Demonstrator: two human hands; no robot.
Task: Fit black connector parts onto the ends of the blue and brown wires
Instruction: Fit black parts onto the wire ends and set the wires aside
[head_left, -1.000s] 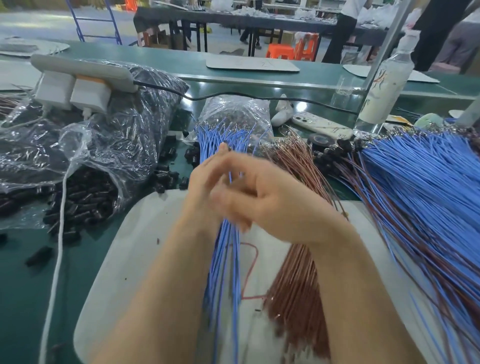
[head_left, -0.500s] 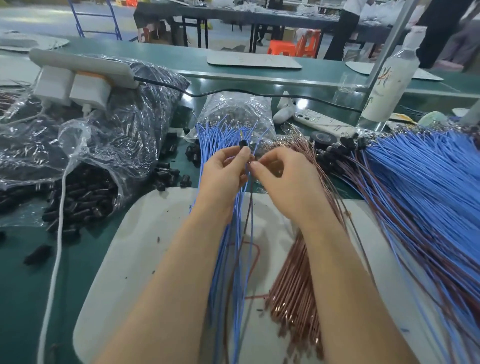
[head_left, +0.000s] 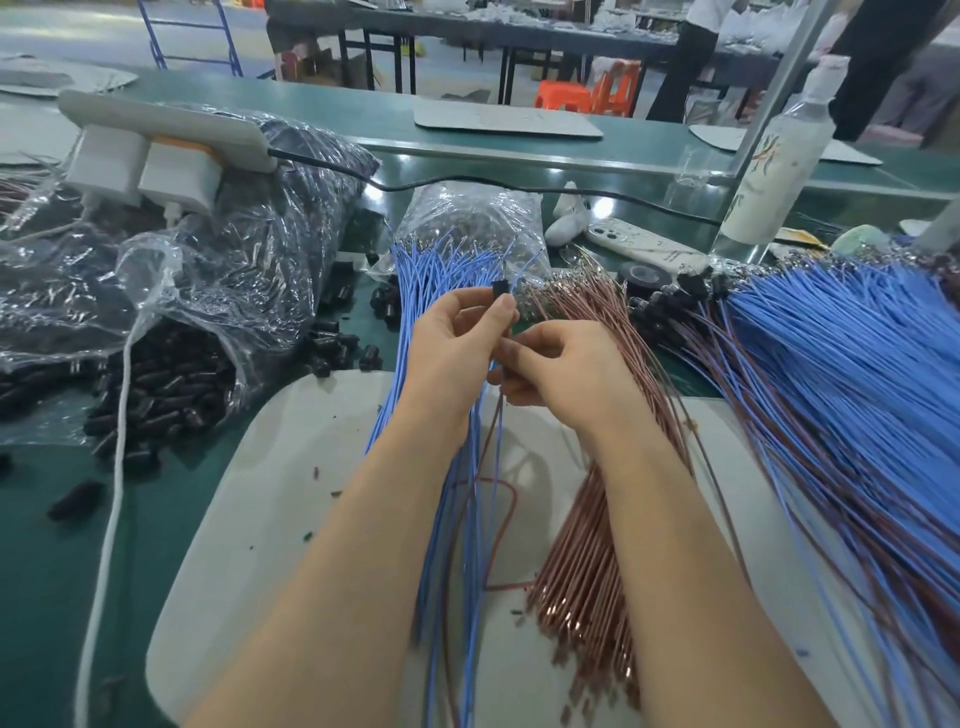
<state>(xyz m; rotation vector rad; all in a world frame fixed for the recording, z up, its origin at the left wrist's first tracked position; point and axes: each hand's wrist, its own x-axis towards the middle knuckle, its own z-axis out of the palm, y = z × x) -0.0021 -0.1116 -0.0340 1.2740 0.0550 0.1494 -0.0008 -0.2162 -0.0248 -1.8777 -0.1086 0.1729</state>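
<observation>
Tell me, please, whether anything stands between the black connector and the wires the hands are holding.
Nothing visible does. The left hand pinches the black connector just above the right hand, which pinches the blue and brown wires hanging below. The wire tips are hidden in the grip.

The light is bright and even and comes from overhead, I think from lamps past twelve o'clock. It glares white on the clear bag (head_left: 208, 270) at nine and shines off the green table (head_left: 649, 176) toward one. Shadows on the mat (head_left: 291, 467) are faint and soft. The centre is sharp. The brown wires (head_left: 587, 597) at six smear, and the blue pile (head_left: 857, 415) at four streaks. Beyond the table everything is soft. The edges bow, and the bottle (head_left: 779, 171) at two leans.
</observation>
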